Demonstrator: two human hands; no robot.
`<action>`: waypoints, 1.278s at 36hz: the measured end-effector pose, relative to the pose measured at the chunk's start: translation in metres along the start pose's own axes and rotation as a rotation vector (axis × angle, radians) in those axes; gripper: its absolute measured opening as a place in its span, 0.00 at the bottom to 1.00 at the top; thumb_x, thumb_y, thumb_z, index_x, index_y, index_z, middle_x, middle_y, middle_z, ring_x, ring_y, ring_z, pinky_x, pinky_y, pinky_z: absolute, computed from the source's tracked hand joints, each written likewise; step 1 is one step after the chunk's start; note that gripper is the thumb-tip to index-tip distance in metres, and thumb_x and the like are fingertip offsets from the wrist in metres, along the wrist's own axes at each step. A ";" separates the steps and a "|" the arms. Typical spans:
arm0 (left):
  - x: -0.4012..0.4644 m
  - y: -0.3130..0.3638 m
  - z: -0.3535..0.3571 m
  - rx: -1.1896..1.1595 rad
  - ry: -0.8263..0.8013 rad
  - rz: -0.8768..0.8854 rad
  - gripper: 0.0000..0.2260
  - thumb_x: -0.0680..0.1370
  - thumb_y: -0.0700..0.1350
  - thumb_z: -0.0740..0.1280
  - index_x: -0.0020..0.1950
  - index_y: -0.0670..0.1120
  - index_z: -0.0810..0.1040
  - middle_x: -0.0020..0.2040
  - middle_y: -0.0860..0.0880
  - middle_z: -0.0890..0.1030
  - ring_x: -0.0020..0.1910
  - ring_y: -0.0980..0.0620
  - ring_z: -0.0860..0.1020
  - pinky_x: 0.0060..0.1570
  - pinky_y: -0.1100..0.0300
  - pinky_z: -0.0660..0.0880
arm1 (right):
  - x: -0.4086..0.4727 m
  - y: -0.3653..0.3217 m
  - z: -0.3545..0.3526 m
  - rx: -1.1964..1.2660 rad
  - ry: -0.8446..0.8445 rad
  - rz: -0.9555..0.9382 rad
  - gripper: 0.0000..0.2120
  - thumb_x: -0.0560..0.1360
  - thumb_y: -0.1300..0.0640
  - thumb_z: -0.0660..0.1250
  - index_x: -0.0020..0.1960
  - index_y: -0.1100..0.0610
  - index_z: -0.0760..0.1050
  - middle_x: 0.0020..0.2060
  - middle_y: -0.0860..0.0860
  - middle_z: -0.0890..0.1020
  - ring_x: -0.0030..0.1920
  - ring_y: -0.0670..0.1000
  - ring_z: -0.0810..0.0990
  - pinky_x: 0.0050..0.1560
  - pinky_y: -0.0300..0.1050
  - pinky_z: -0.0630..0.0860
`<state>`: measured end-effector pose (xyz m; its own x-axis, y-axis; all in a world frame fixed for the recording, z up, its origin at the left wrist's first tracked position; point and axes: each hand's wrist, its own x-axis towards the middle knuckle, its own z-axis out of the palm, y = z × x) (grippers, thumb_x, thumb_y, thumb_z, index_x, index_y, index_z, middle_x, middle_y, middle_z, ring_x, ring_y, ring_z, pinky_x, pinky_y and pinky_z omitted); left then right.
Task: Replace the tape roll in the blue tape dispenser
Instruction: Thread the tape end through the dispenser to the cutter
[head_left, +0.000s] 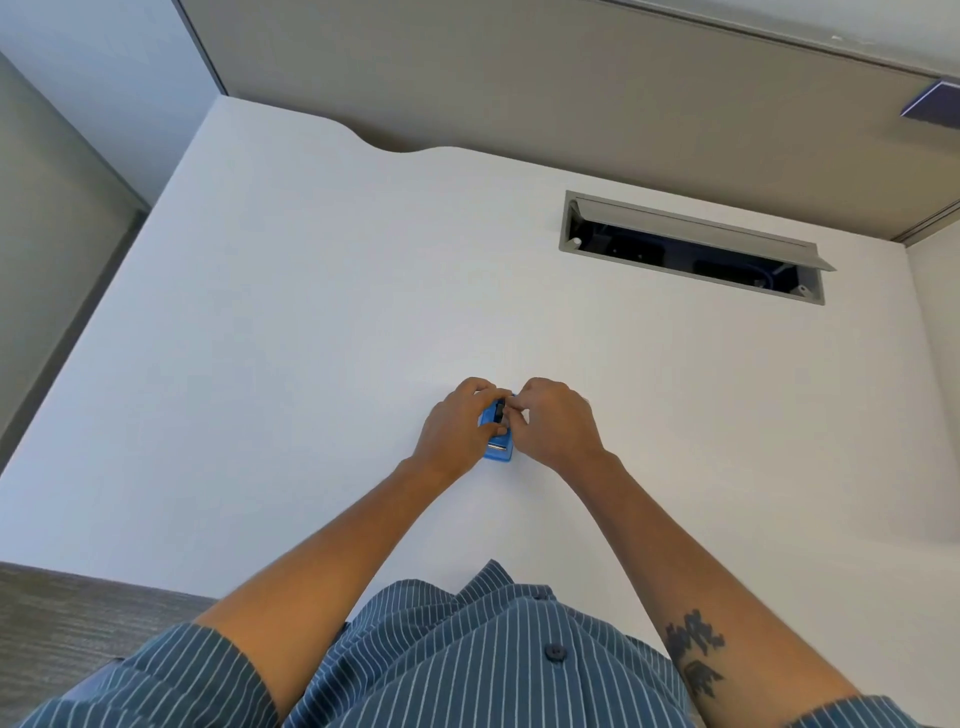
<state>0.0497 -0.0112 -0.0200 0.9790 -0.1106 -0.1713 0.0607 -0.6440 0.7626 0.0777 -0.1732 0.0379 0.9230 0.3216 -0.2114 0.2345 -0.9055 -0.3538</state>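
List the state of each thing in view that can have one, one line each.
Blue tape dispenser: lying on the desk, gripped by both hands.
Left hand: closed around the dispenser's left side.
Right hand: fingers pinching at its top.
Cable hatch: lid open.
Tape roll: cannot tell.

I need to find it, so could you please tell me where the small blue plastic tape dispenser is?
In the head view, the small blue plastic tape dispenser sits mid-desk on the white desk, between the left hand and right hand.

Both arms extended, left hand (457, 428) and right hand (558, 423) curled together.
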 end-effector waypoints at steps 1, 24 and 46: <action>0.000 0.000 0.000 0.004 0.000 0.001 0.18 0.79 0.45 0.73 0.69 0.52 0.80 0.64 0.53 0.78 0.58 0.50 0.80 0.60 0.51 0.80 | 0.001 -0.002 -0.001 -0.012 -0.007 0.005 0.11 0.80 0.55 0.65 0.46 0.53 0.86 0.40 0.51 0.81 0.40 0.55 0.79 0.36 0.46 0.73; 0.001 -0.001 0.000 0.015 0.003 0.012 0.18 0.78 0.46 0.74 0.68 0.53 0.80 0.63 0.55 0.78 0.56 0.51 0.80 0.57 0.54 0.79 | 0.011 -0.006 -0.014 -0.003 -0.097 0.059 0.13 0.76 0.56 0.65 0.36 0.59 0.81 0.32 0.54 0.81 0.32 0.55 0.73 0.30 0.46 0.66; 0.002 -0.003 0.001 0.025 0.010 0.031 0.17 0.79 0.45 0.73 0.68 0.51 0.81 0.63 0.54 0.79 0.56 0.51 0.80 0.57 0.57 0.79 | 0.006 -0.006 -0.013 0.017 -0.077 0.021 0.12 0.80 0.54 0.67 0.42 0.56 0.85 0.37 0.53 0.81 0.36 0.55 0.76 0.34 0.45 0.67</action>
<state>0.0512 -0.0106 -0.0232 0.9822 -0.1232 -0.1420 0.0260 -0.6592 0.7515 0.0863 -0.1697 0.0503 0.9011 0.3239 -0.2883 0.2098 -0.9075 -0.3639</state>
